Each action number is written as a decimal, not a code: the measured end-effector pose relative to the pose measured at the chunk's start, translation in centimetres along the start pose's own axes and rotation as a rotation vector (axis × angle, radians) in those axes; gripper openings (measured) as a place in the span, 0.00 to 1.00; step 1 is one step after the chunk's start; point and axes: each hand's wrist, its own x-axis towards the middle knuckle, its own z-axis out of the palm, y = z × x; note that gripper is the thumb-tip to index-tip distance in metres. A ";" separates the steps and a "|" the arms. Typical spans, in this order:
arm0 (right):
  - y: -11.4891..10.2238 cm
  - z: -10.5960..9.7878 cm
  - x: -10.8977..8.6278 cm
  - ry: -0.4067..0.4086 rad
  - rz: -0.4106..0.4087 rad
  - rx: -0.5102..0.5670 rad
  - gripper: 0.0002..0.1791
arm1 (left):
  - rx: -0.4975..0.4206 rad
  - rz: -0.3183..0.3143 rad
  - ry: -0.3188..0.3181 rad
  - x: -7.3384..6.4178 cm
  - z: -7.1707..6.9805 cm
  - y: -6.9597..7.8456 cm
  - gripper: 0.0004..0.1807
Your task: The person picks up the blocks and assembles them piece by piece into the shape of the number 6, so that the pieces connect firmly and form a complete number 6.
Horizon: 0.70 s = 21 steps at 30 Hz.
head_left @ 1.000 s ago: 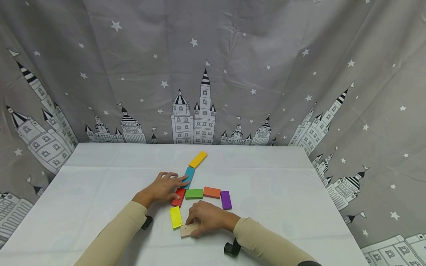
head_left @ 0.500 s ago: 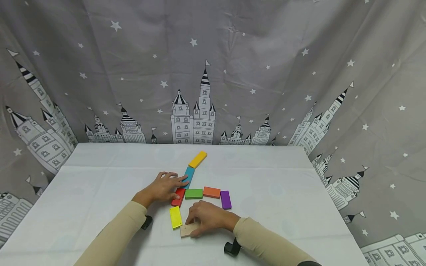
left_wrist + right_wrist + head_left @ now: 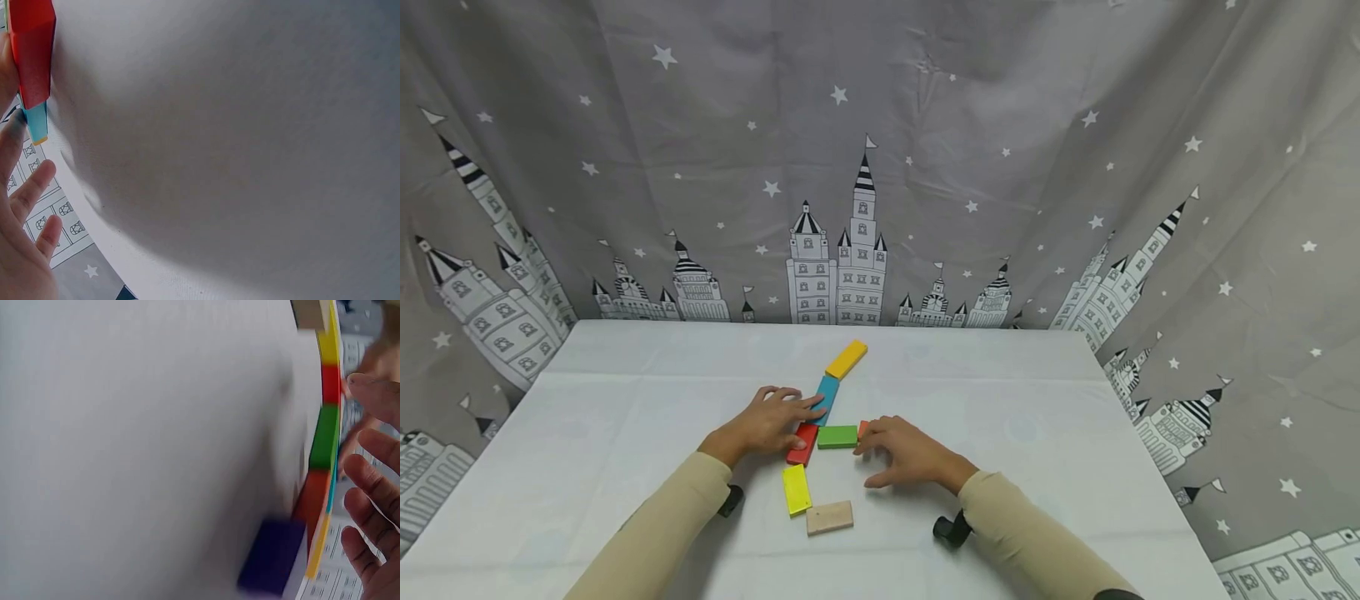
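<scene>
My left hand (image 3: 767, 423) rests its thumb on the red block (image 3: 802, 444) and its fingertips on the blue block (image 3: 829, 392), its other fingers loosely spread in the left wrist view. Over the orange block (image 3: 862, 427) is my right hand (image 3: 908, 452), thumb and fingers apart with nothing between them. It hides the purple block from the head view, but the right wrist view shows that purple block (image 3: 272, 556) beside the orange one. A green block (image 3: 837, 437) lies between red and orange. Below red come a yellow block (image 3: 797, 490) and a plain wooden block (image 3: 830, 518).
An amber block (image 3: 846, 359) meets the blue one's far end. All the blocks lie flat on a white-covered table (image 3: 1037, 400). Behind it hangs a grey curtain (image 3: 925, 100) printed with castles and stars. A dark wrist camera (image 3: 952, 530) sits under my right wrist.
My right hand has let go of the plain wooden block and moved up and right, over the orange and purple blocks. The wooden block stays in place. My left hand has not moved.
</scene>
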 end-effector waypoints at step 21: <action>4.2 -1.7 -2.9 -0.036 0.290 0.101 0.29 | 0.013 -0.015 0.001 0.3 0.3 -0.1 0.34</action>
